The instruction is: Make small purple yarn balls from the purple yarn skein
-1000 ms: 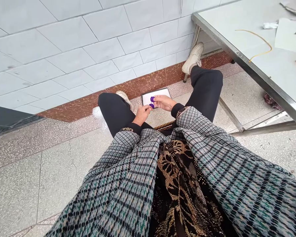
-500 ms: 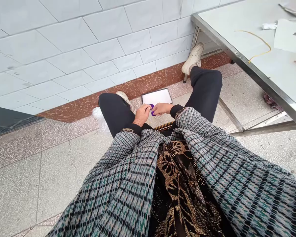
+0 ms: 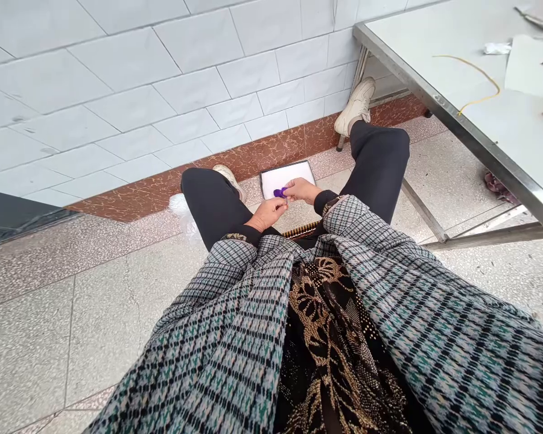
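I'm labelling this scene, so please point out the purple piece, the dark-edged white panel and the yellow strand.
Purple piece point(image 3: 279, 193): head view, on its exposed purple surface.
White panel point(image 3: 278, 176): head view, on its bare white face.
Yellow strand point(image 3: 487, 76): head view, along its curve.

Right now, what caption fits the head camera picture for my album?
Right hand pinching a small purple piece, left hand close beside it, with a white, dark-rimmed panel behind.
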Tool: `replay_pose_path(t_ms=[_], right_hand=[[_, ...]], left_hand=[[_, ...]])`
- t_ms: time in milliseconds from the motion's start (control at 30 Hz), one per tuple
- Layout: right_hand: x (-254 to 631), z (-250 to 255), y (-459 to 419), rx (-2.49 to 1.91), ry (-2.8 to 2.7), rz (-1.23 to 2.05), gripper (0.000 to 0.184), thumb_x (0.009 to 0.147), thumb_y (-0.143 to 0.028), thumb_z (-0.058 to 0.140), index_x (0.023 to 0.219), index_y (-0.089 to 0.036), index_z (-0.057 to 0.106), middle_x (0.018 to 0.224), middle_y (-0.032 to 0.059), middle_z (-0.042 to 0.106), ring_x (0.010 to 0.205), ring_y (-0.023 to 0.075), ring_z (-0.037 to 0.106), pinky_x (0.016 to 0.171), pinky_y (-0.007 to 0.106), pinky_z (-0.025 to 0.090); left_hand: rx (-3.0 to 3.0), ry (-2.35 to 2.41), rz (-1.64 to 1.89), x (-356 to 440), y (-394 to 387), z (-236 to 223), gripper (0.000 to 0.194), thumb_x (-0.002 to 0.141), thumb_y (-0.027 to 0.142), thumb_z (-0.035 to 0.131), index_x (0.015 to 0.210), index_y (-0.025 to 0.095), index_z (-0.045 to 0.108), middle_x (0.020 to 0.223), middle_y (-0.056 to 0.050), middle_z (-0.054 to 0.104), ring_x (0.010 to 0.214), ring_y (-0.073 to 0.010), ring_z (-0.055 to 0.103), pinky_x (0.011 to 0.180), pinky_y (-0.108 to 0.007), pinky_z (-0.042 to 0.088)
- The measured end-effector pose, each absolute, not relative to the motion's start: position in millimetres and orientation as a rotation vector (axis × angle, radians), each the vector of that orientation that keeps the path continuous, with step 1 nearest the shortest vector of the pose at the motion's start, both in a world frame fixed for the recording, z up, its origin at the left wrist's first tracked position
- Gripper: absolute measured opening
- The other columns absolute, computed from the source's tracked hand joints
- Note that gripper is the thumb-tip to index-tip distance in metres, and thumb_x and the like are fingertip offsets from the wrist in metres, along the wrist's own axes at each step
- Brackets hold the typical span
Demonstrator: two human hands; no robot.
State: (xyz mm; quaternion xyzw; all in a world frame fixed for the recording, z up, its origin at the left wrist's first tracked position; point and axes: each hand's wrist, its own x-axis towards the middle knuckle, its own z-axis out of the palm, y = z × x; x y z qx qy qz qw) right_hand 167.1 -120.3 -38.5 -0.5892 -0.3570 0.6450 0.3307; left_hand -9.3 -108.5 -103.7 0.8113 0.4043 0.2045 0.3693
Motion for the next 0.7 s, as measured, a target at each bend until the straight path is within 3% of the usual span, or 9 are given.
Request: replay_pose_path(t_ms=[67,167,367,567,700], right_hand=[[165,-41,-122,-1.608,-1.021,1.727,0.041,0.083,0.020,0.068,0.062,-0.014,0.058,0.040,-0.0049,0.051,0.039,0.0063,0.045,0.041,0.014,0.035],[165,-40,-125,-1.596,-1.123,1.848,0.036,0.082,0.020,0.069,0.062,-0.010,0.065,0.044,-0.0022,0.057,0.041,0.0076,0.051,0.044,0.015,0.041],[170,-30,-125,-1.284,-0.862,1.971,0.022,0.093,0.009,0.068,0.080,-0.009,0.069,0.064,0.0011,0.071,0.054,0.0067,0.063,0.061,0.014,0.057],[169,-31,-119,-1.355,-0.773,1.653,0.026,0.101,0.005,0.062,0.084,-0.014,0.058,0.064,-0.0041,0.063,0.056,0.0050,0.061,0.066,0.014,0.057],[169,-37,-114,-1.561,-0.929,1.463,0.034,0.104,0.005,0.060,0.081,-0.019,0.050,0.055,-0.0089,0.052,0.048,0.0037,0.050,0.056,0.012,0.048]], left_hand=[[2.083,1.085,0.607,-11,-107,-100,0.017,0.088,0.031,0.058,0.076,0.021,0.065,0.080,-0.004,0.068,0.081,-0.0216,0.059,0.085,-0.035,0.050],[2.030,1.218,0.745,-14,-103,-98,0.014,0.088,0.025,0.057,0.076,0.021,0.062,0.084,-0.005,0.068,0.088,-0.0223,0.062,0.092,-0.036,0.051],[1.858,1.308,0.673,-17,-95,-102,0.015,0.091,0.024,0.054,0.078,0.021,0.060,0.063,0.002,0.054,0.065,-0.0177,0.052,0.069,-0.031,0.044],[1.877,1.038,0.431,-9,-106,-103,0.016,0.080,0.029,0.063,0.068,0.019,0.067,0.053,0.004,0.053,0.056,-0.0143,0.047,0.062,-0.028,0.039],[1.858,0.892,0.383,-8,-112,-99,0.019,0.076,0.034,0.066,0.067,0.018,0.068,0.057,0.002,0.058,0.056,-0.0143,0.050,0.060,-0.027,0.040]])
